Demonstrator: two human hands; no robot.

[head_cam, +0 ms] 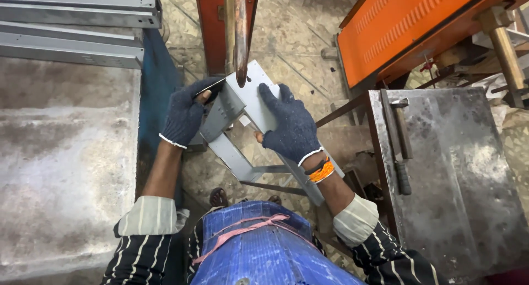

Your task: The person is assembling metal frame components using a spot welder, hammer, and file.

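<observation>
While a blue apron [259,252] with a pink tie fills the nearest part of the view, both gloved hands meet just beyond it on a grey sheet-metal bracket [250,106]. The left hand [184,117] wraps its fingers closed around the bracket's left edge, thumb on top. The right hand [289,128] lies on the bracket's flat upper face, fingers spread and pressing down, thumb tucked at the lower edge; an orange band [321,171] circles that wrist. The bracket is held tilted over the stone floor, its folded channel part hanging down towards the apron. Right of the bracket stands a worn metal table [463,197] with a hammer [402,147] lying on it. Left of the bracket is a stained grey bench [60,169]. Directly beyond the bracket, a copper rod [239,34] comes down, its tip touching or just above the top face. Farther left lie stacked grey metal channels [77,23]; farther right, an orange machine cover [419,26]. No containers show.
</observation>
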